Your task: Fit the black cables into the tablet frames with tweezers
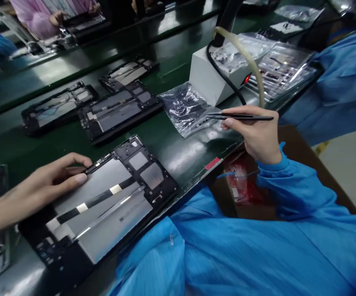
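Opened device lies near left on surface; left grip grasping its far-left edge, likely to steady it. Right grip pinching tweezers pen-style, probably for fine control, tips at plastic bag, contact unclear.

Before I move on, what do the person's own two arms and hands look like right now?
The right arm wears a loose, wrinkled bright-blue sleeve with a snug blue cuff at the wrist. The left forearm is bare to the picture's edge. Neither the right hand nor the left hand wears a glove.
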`<state>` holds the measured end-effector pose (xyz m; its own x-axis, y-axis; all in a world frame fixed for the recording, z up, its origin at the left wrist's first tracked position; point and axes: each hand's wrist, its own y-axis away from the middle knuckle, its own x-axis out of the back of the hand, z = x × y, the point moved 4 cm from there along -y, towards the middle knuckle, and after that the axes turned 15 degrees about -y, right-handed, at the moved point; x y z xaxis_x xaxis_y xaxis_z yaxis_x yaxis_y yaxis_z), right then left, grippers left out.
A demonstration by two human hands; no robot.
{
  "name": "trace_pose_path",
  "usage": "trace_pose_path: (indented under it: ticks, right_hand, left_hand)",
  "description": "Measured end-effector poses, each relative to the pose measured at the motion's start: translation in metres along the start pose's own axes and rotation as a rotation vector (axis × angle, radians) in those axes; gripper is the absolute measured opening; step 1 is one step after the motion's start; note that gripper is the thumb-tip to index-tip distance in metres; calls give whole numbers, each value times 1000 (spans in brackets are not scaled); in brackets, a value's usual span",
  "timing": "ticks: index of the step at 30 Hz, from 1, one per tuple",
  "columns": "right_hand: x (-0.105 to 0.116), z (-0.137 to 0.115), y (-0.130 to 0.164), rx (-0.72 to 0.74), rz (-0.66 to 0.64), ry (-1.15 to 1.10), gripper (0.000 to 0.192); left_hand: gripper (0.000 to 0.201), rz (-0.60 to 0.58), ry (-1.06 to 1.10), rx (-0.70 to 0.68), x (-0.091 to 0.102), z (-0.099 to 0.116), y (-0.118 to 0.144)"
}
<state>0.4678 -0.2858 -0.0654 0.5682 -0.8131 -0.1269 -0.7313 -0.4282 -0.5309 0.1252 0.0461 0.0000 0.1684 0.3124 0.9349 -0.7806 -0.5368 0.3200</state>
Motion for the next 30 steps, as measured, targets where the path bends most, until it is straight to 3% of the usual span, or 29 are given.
trace_pose_path:
  ticks: [3, 9, 16, 22, 30]
  right_hand:
    - [-4, 9, -4, -18, -52, 67, 11]
    - [-18, 26, -16, -95, -196, 168, 17]
    - [-29, 31, -16, -120, -216, 95, 20]
    - [-30, 32, -15, -103, -239, 102, 20]
    - [-26, 34, -14, -103, -145, 59, 19]
  left_hand:
    - [54, -145, 34, -11, -21, -5, -9]
    - [44, 76, -123, -104, -36, -9, -13]
    - [46, 74, -218, -198, -32, 9, -20]
    - [42, 61, -190, -213, -29, 12, -24]
    - [39, 49, -209, -217, -27, 11, -24]
